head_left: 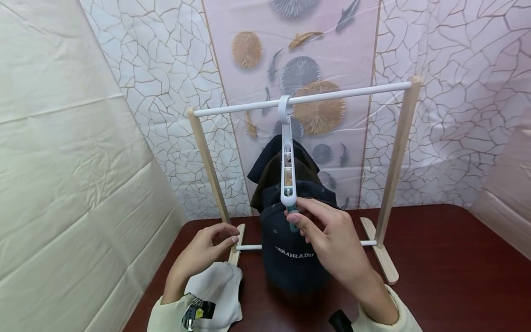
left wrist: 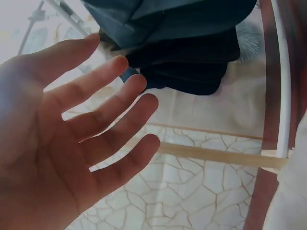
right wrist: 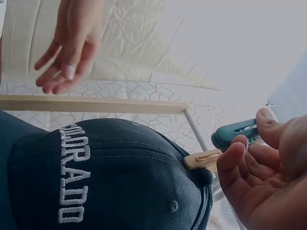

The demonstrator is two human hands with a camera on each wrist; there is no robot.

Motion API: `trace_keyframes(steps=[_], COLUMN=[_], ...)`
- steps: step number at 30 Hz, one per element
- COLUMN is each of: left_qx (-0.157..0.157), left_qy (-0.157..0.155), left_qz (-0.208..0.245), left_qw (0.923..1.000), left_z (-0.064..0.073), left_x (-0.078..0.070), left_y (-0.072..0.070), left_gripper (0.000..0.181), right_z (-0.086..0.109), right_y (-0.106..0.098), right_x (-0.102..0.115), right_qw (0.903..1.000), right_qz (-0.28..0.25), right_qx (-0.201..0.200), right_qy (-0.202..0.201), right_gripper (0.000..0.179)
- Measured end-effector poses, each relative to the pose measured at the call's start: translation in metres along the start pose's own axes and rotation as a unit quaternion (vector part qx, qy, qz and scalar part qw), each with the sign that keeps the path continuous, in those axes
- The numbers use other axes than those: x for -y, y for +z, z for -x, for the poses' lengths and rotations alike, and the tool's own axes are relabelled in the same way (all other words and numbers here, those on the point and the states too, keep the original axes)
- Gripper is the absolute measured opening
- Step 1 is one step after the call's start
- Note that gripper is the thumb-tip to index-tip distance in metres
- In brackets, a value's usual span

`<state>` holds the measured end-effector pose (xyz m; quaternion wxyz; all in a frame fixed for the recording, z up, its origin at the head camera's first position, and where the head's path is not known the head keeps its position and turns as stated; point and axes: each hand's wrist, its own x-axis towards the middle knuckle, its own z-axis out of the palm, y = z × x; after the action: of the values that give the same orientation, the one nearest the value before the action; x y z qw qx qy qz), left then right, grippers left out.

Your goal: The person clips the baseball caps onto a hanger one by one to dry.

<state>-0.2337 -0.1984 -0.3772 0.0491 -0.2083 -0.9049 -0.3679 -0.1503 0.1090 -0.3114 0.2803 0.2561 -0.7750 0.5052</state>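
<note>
My right hand [head_left: 340, 242] pinches a teal clip [right wrist: 235, 135] at the near end of a white hanger [head_left: 288, 199]. A dark navy cap [head_left: 290, 274] with white COLORADO lettering hangs just below, held at its top by a tan clip [right wrist: 194, 162] in the right wrist view. Behind it hang several more dark caps [head_left: 271, 161], partly hidden. Holding nothing, my left hand [head_left: 203, 249] hovers left of the caps, its fingers spread and relaxed in the left wrist view. Under the left wrist, a white cap [head_left: 226, 286] with a black patch lies on the table.
The hanger hooks over the white top bar [head_left: 348, 93] of a rack with wooden posts [head_left: 398, 161] and feet [head_left: 386, 265]. The rack stands on a dark red-brown table [head_left: 439, 258]. A patterned cloth [head_left: 166, 69] covers the back; a cream cloth [head_left: 83, 184] hangs at left.
</note>
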Motion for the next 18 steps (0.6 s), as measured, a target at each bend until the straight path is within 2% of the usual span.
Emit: trace_keyframes(steps=[6, 9, 18], left_qx=[0.068, 0.101, 0.152], left_qy=[-0.004, -0.022, -0.052], left_qz=[-0.003, -0.004, -0.059], left_qw=[0.9977, 0.9946, 0.9853], left_z=[0.001, 0.002, 0.005], left_x=[0.022, 0.032, 0.059], left_y=[-0.002, -0.001, 0.007], left_gripper=[0.021, 0.022, 0.021], right_z=[0.0, 0.001, 0.001], right_y=[0.0, 0.0, 0.0], right_x=[0.0, 0.0, 0.0], right_qw=[1.0, 0.9999, 0.9998], right_qz=[0.001, -0.006, -0.007], right_qx=[0.001, 0.005, 0.012], right_qy=[0.004, 0.012, 0.014], right_gripper=[0.024, 0.025, 0.024])
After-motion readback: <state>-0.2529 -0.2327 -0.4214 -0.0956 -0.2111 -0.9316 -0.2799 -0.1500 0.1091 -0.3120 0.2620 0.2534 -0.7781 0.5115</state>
